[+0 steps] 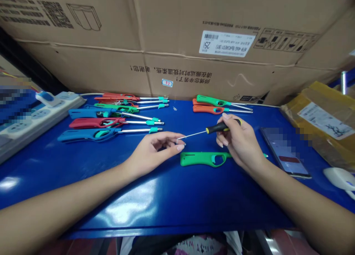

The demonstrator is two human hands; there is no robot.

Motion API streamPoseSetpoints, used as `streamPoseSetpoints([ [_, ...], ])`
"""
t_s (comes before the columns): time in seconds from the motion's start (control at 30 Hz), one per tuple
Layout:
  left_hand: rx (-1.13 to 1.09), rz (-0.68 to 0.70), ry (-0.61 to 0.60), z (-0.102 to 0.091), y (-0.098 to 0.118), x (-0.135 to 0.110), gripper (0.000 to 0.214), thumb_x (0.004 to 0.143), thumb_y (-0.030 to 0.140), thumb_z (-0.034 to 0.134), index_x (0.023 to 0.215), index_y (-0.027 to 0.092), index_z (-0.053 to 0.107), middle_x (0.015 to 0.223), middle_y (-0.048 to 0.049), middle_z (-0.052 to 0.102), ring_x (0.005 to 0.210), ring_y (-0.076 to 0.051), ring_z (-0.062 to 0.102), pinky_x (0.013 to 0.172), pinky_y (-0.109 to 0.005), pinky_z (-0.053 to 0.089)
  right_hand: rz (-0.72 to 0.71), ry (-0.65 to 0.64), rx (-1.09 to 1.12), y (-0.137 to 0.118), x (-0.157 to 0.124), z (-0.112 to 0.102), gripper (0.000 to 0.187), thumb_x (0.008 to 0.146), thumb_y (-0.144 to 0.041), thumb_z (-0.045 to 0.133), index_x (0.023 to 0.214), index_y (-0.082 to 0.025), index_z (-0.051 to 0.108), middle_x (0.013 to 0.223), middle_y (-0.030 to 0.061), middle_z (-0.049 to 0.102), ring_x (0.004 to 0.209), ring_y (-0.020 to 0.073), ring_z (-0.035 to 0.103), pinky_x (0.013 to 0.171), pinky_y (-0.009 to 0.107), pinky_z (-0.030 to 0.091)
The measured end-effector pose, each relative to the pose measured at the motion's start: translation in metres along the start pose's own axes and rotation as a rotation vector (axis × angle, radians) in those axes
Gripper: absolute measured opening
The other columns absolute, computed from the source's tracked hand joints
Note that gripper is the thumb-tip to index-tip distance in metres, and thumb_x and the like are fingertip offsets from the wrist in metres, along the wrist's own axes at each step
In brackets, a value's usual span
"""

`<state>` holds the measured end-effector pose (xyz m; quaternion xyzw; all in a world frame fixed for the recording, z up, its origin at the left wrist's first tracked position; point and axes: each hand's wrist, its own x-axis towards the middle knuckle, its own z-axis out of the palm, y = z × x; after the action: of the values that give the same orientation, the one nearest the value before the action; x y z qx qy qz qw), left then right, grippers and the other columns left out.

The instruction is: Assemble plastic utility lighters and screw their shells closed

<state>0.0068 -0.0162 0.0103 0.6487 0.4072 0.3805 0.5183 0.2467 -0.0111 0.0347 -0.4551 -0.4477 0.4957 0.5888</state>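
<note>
A screwdriver (219, 127) with a black and yellow handle is held in my right hand (240, 138), its thin metal shaft slanting down to the left. My left hand (156, 151) has thumb and fingers closed in around the shaft's tip. A tiny shiny bit shows between those fingertips, too small to name. Just below the shaft lies a green gas lighter (194, 159) on the blue table (177, 199), its trigger loop facing me. My right hand partly covers its metal tube.
Several lighters in blue, red, orange and green, among them a blue one (85, 135), lie at the left. An orange lighter (205, 108) and a green one lie back right. Around stand a power strip (36, 116), phone (285, 151), taped box (318, 125) and large carton (111, 62).
</note>
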Motion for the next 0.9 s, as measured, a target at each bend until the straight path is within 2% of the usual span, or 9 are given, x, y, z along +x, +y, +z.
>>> streamPoseSetpoints([
  [0.13, 0.02, -0.016, 0.005, 0.0002, 0.0006, -0.0019, 0.024, 0.086, 0.04, 0.076, 0.095, 0.018, 0.081, 0.095, -0.0068, 0.081, 0.085, -0.02, 0.074, 0.08, -0.031, 0.061, 0.019, 0.001, -0.026, 0.0023, -0.0001, -0.0001, 0.034, 0.08, -0.05, 0.08, 0.074, -0.022, 0.062, 0.055, -0.0065, 0.046, 0.041, 0.0069, 0.039, 0.041, 0.025, 0.037],
  [0.3, 0.016, -0.032, 0.013, -0.0005, -0.0017, -0.002, 0.021, 0.087, 0.038, 0.076, 0.095, 0.02, 0.083, 0.091, -0.0052, 0.082, 0.078, -0.018, 0.073, 0.069, -0.027, 0.059, 0.029, -0.012, -0.044, 0.0033, 0.0015, -0.0018, 0.034, 0.08, -0.05, 0.079, 0.074, -0.022, 0.062, 0.057, -0.0064, 0.045, 0.042, 0.0073, 0.039, 0.042, 0.025, 0.038],
  [0.43, 0.047, -0.022, 0.007, 0.0009, -0.0036, -0.003, 0.019, 0.086, 0.036, 0.077, 0.095, 0.021, 0.083, 0.092, -0.0039, 0.082, 0.076, -0.016, 0.072, 0.067, -0.024, 0.057, 0.027, -0.014, -0.034, 0.0041, 0.0022, -0.0032, 0.03, 0.085, -0.046, 0.076, 0.074, -0.021, 0.064, 0.056, -0.0057, 0.046, 0.042, 0.0075, 0.039, 0.042, 0.025, 0.039],
  [0.9, 0.113, 0.046, -0.01, 0.0014, -0.0033, -0.004, 0.015, 0.085, 0.031, 0.078, 0.094, 0.02, 0.083, 0.091, -0.0046, 0.082, 0.078, -0.016, 0.074, 0.078, -0.026, 0.06, -0.064, 0.002, -0.07, 0.0021, 0.0005, -0.0036, 0.031, 0.082, -0.045, 0.08, 0.071, -0.021, 0.064, 0.059, -0.0052, 0.049, 0.041, 0.0065, 0.043, 0.04, 0.025, 0.038],
])
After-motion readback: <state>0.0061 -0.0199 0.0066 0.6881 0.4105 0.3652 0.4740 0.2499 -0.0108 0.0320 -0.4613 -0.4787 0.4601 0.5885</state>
